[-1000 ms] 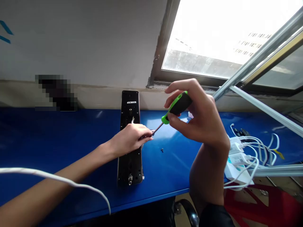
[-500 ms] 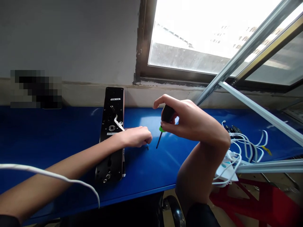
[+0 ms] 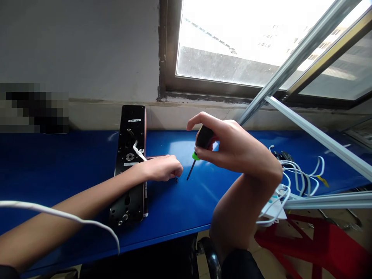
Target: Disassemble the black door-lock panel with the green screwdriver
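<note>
The left hand (image 3: 161, 168) rests half curled on the blue desk (image 3: 174, 209), off the black lock plate (image 3: 128, 201) except for the wrist at its edge, fingertips just beside a tiny screw (image 3: 176, 179); whether it pinches anything is hidden. The right hand (image 3: 229, 145) grips a screwdriver (image 3: 203, 138), tip angled down, near the screw, not touching the plate.
</note>
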`<action>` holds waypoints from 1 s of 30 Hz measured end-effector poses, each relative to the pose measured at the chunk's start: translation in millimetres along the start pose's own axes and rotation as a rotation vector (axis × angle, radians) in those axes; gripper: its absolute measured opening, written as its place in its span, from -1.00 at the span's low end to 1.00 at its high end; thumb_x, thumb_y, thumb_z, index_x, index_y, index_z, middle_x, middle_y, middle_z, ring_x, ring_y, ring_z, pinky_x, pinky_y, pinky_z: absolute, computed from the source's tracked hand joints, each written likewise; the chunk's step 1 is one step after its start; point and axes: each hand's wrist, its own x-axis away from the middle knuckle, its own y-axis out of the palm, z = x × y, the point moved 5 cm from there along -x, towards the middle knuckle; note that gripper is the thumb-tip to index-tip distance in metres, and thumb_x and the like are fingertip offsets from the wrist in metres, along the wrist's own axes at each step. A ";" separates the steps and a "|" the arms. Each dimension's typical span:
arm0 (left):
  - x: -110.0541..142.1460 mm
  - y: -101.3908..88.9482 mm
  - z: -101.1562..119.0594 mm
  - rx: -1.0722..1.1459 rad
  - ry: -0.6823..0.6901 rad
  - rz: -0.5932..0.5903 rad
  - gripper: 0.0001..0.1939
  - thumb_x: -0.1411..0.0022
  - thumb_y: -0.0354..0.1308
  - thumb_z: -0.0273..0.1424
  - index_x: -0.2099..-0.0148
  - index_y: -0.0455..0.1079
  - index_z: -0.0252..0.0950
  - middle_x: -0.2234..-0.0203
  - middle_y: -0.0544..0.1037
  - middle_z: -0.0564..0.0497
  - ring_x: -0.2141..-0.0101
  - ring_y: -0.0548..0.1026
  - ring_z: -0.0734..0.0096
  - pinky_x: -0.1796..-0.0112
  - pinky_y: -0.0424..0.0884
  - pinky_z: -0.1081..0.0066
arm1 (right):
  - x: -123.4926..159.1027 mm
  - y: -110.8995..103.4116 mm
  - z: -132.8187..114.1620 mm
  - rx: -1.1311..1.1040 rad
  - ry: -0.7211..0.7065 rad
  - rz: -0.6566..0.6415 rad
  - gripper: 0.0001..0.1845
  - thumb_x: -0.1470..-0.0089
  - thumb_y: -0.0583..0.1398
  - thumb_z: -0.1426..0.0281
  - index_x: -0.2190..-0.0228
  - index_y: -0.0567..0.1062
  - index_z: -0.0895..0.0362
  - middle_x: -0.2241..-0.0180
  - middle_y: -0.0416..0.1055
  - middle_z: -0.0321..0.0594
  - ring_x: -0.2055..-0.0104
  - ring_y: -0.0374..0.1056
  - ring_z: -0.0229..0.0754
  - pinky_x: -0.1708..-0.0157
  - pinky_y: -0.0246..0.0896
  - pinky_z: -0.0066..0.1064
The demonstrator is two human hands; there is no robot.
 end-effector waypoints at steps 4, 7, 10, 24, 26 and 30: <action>3.9 -0.4 0.9 -0.017 -0.002 0.013 -0.82 -0.16 0.19 -0.60 0.32 0.53 -0.22 0.44 0.58 0.08 0.45 0.44 0.39 0.48 0.12 0.41 | -2.7 2.2 -0.6 0.005 0.011 -0.009 -0.50 0.01 0.28 0.54 0.00 0.43 0.02 0.45 0.46 -0.40 0.44 0.37 -0.24 0.48 0.22 -0.37; 10.6 -3.6 0.5 -0.038 0.005 0.060 -0.81 -0.19 0.19 -0.60 0.30 0.55 -0.21 0.40 0.60 0.04 0.38 0.49 0.33 0.42 0.20 0.40 | -5.7 4.4 -2.1 -0.008 0.011 -0.019 -0.52 -0.01 0.27 0.53 0.01 0.43 0.01 0.46 0.47 -0.41 0.45 0.37 -0.24 0.47 0.23 -0.38; 23.8 -12.4 4.1 -0.052 0.041 0.144 -0.80 -0.25 0.20 -0.59 0.22 0.57 -0.19 0.33 0.63 0.02 0.30 0.55 0.29 0.31 0.30 0.39 | -8.6 7.4 -4.6 -0.037 0.000 -0.035 -0.51 -0.01 0.26 0.55 0.00 0.42 0.01 0.42 0.51 -0.40 0.44 0.39 -0.25 0.43 0.28 -0.37; 134.4 -75.3 -50.9 0.157 -0.184 0.484 -0.76 -0.31 0.25 -0.21 0.08 0.61 -0.20 0.37 0.63 0.05 0.39 0.54 0.38 0.39 0.38 0.44 | -35.3 20.1 -38.7 -0.246 -0.112 0.295 -0.45 -0.09 0.37 0.49 -0.07 0.40 -0.05 0.22 0.57 -0.25 0.23 0.55 -0.08 0.18 0.53 -0.16; 145.2 -79.4 -62.2 0.161 -0.243 0.473 -0.73 -0.28 0.27 -0.20 0.03 0.61 -0.16 0.34 0.64 0.06 0.35 0.55 0.36 0.37 0.39 0.45 | -45.0 25.3 -45.5 -0.289 -0.114 0.435 -0.47 -0.09 0.38 0.47 -0.06 0.41 -0.07 0.22 0.56 -0.24 0.24 0.54 -0.06 0.20 0.54 -0.11; 155.7 -81.4 -73.9 0.179 -0.294 0.416 -0.68 -0.26 0.28 -0.20 -0.03 0.61 -0.10 0.30 0.65 0.07 0.33 0.56 0.35 0.38 0.37 0.45 | -68.0 44.5 -57.6 -0.272 -0.098 0.446 -0.58 -0.13 0.34 0.49 0.00 0.45 -0.05 0.23 0.57 -0.26 0.28 0.51 -0.10 0.26 0.53 -0.13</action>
